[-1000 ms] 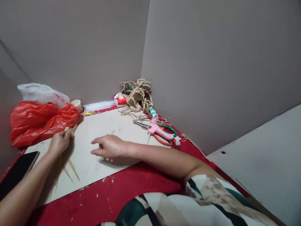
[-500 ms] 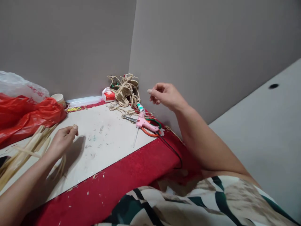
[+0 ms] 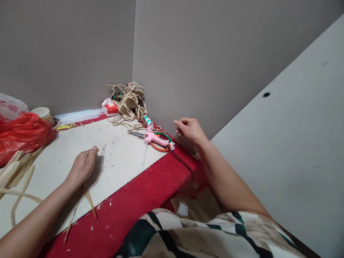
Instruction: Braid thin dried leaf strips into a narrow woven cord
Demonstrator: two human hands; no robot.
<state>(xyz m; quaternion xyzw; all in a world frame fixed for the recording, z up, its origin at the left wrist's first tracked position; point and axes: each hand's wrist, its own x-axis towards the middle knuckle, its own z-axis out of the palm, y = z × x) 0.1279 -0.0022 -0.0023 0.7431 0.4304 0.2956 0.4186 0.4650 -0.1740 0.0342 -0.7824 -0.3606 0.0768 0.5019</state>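
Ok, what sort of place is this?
Probably a small craft corner: pink glue gun, tangled tan braided cord and pale dried plant strips lie around a white board.

Left grip closed on pale dry strips, ends trailing below it. Pink glue gun lies across scissors, between both grips. Right grip: fingers curled, contents unclear.

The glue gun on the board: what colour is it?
Pink, seen best in the head view.
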